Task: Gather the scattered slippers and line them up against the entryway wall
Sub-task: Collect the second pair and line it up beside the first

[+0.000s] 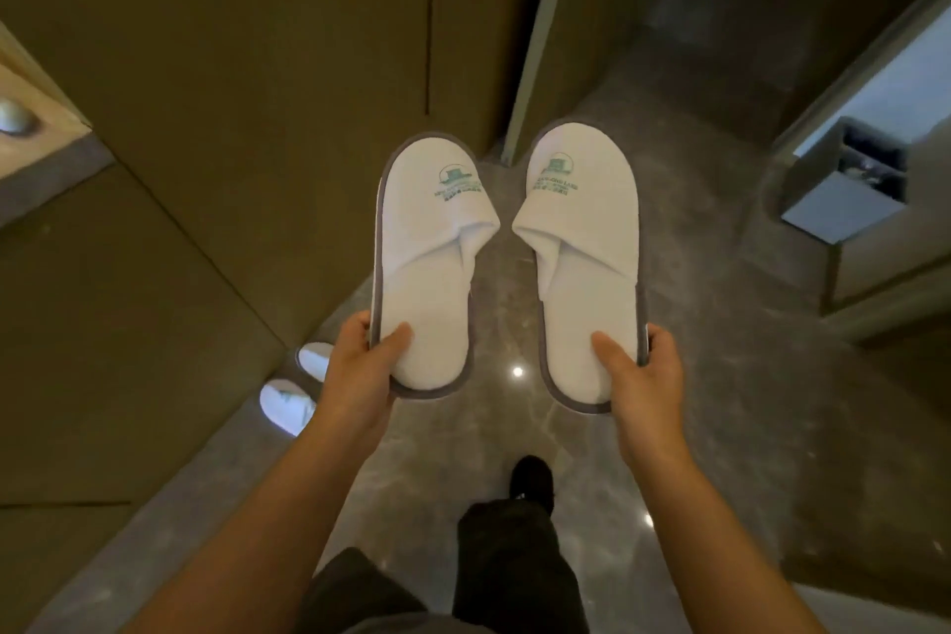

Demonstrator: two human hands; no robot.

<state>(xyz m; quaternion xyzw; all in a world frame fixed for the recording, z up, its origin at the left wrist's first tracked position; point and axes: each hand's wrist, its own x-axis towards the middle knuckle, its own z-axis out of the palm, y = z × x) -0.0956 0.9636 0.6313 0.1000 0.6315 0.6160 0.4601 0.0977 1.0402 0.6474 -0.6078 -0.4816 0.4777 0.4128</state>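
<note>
The left hand [360, 371] grips one white slipper [429, 263] by its heel. The right hand [643, 376] grips the other slipper [586, 263], fingers clamped tight. Two more slippers [291, 404] sit by the wall [154, 273].

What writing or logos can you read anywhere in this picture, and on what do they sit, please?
Left-hand slipper: green logo with lines of text beneath, too blurred to read.
Right-hand slipper: the same green logo and text, also too blurred to read.
Slippers on the floor: faint green marks, unreadable.
Nothing else carries writing.
</note>
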